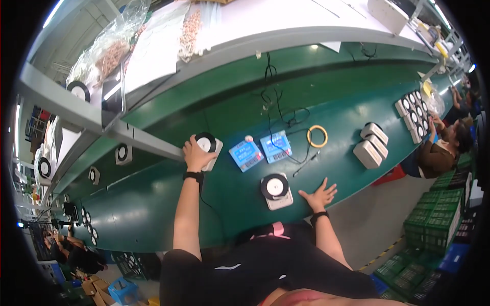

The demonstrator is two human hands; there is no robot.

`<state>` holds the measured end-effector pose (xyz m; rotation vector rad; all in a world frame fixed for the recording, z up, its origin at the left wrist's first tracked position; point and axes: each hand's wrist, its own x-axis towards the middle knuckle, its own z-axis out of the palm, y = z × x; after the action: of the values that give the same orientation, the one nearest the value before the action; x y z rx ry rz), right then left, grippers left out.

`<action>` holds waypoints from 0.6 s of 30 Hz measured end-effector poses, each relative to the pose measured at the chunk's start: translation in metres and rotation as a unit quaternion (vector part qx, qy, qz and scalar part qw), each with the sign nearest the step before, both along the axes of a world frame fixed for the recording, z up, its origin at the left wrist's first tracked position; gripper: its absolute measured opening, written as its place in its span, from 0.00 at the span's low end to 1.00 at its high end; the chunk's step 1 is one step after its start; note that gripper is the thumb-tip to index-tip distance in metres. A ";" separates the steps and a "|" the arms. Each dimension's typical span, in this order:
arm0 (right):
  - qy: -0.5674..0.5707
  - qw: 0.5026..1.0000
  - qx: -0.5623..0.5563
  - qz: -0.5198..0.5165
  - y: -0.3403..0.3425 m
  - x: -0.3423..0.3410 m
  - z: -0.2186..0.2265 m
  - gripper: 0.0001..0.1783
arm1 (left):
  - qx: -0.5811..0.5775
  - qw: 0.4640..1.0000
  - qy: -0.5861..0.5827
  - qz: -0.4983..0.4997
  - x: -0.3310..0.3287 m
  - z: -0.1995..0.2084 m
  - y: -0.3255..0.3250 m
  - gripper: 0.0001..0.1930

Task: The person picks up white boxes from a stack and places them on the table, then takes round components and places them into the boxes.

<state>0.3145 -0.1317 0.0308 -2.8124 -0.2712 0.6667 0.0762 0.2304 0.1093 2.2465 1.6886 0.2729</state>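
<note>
My left hand (193,154) grips the left side of a small white record-player-shaped unit (212,160) with a black disc on top, on the green bench (235,199). A second such unit (279,201) lies disc-up nearer to me, a tonearm-like piece beside its disc. To the right of it my right hand (320,197) is spread open, with nothing in it, at the bench's front edge. Between and beyond the hands lie two blue box-shaped devices (246,156) with small screens, the right one (276,148) with a dark cable across it.
A yellow ring (317,136) and loose cables lie right of the devices. Further right stand several white units (368,155) on edge, then rows of units (412,116) by a co-worker (440,155). A grey shelf post (148,143) slants close to my left hand. Green crates (434,214) stand at right.
</note>
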 end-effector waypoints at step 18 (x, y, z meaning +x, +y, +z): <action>-0.022 0.999 0.016 0.032 -0.018 -0.003 -0.019 0.68 | -0.160 0.941 -0.298 -0.007 -0.069 -0.100 -0.226 0.36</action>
<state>0.3116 -0.1501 0.0114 -2.8008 -0.3770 0.6076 0.0076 0.0044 0.0097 1.7028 1.2812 0.5643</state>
